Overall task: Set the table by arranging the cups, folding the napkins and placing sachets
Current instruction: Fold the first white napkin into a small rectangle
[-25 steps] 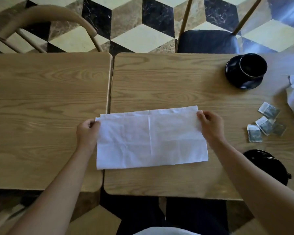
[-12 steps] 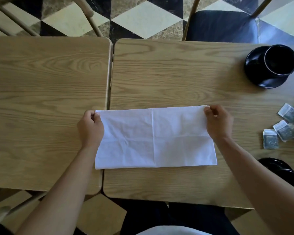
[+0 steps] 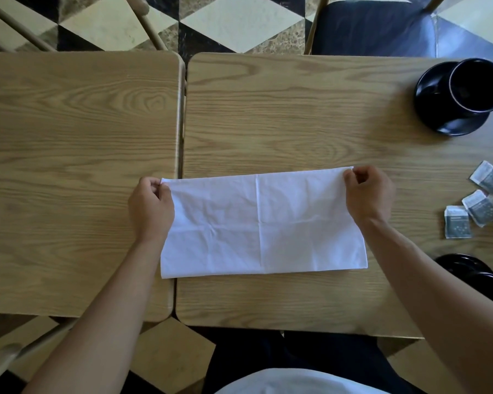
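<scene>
A white napkin (image 3: 264, 223), folded into a wide rectangle, lies flat across the seam between two wooden tables. My left hand (image 3: 151, 207) pinches its far left corner. My right hand (image 3: 369, 194) pinches its far right corner. A black cup (image 3: 477, 86) stands on a black saucer (image 3: 439, 120) at the far right. Several grey sachets (image 3: 480, 206) lie loose near the right edge. A second black saucer (image 3: 467, 270) shows at the near right, partly behind my right forearm.
The left table (image 3: 69, 166) and the right table (image 3: 296, 115) meet at a narrow gap. A dark-seated chair (image 3: 382, 27) stands beyond the right table. A wooden chair (image 3: 17, 27) stands beyond the left one, on a chequered floor.
The view has shifted, so the cup and sachets sit further right in frame. Both hands stay pinching the napkin's far corners, and its far edge now lies straighter.
</scene>
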`<state>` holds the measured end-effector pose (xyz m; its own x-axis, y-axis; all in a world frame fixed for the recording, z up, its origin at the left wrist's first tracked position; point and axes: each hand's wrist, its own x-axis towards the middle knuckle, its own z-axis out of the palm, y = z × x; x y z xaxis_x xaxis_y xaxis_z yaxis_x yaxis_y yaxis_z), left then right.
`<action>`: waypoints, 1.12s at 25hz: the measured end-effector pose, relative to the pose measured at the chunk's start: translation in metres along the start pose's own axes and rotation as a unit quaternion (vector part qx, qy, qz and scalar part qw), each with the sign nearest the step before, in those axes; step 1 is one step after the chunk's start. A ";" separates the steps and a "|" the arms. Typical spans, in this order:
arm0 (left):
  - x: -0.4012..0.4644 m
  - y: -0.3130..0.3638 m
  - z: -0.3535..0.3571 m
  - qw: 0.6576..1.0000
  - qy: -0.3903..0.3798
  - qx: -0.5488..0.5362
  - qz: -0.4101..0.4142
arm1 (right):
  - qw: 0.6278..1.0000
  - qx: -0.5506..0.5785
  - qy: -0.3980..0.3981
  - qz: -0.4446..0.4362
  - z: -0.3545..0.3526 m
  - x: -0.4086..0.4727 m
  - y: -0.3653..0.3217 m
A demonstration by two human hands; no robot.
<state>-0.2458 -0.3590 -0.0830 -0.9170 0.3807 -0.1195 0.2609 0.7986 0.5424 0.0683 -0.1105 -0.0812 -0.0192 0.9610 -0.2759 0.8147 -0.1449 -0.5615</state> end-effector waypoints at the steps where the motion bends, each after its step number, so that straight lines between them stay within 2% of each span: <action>1: 0.000 0.000 0.000 1.000 -0.001 0.003 0.002 | 1.000 -0.004 0.000 0.002 0.001 0.000 -0.001; 5: -0.003 0.002 0.001 0.999 -0.003 0.038 0.025 | 0.999 0.040 0.016 0.006 -0.004 0.002 -0.001; 9: 0.001 0.001 -0.004 0.997 -0.014 0.040 0.070 | 0.999 0.041 -0.017 0.016 -0.007 0.009 -0.002; 12: 0.002 0.001 -0.008 0.996 -0.017 0.050 0.072 | 0.998 0.040 -0.018 0.035 -0.010 0.012 -0.006; 14: -0.013 0.012 -0.003 0.986 0.020 0.130 0.107 | 0.997 -0.058 0.030 -0.051 -0.005 -0.002 -0.010; 16: -0.049 0.027 0.012 0.957 0.001 0.187 0.223 | 0.967 -0.126 0.030 -0.218 0.011 -0.038 -0.017; 18: -0.101 0.034 0.032 0.918 -0.085 0.211 0.324 | 0.910 -0.157 -0.058 -0.379 0.035 -0.087 -0.017; 20: -0.141 0.025 0.045 0.901 -0.145 0.241 0.332 | 0.853 -0.209 -0.137 -0.458 0.054 -0.126 -0.003; 21: -0.149 0.016 0.048 0.904 -0.151 0.251 0.311 | 0.841 -0.232 -0.150 -0.466 0.058 -0.134 0.008; 23: -0.147 -0.010 0.044 0.915 -0.148 0.261 0.268 | 0.842 -0.261 -0.148 -0.448 0.051 -0.129 0.038; 28: -0.122 -0.070 0.011 0.910 -0.153 0.273 0.270 | 0.860 -0.323 -0.116 -0.377 -0.008 -0.081 0.114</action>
<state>-0.1488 -0.4567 -0.1154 -0.5055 0.8316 -0.2299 0.8365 0.5376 0.1055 0.1674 -0.2033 -0.1165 -0.7380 0.6401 -0.2136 0.6701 0.7325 -0.1201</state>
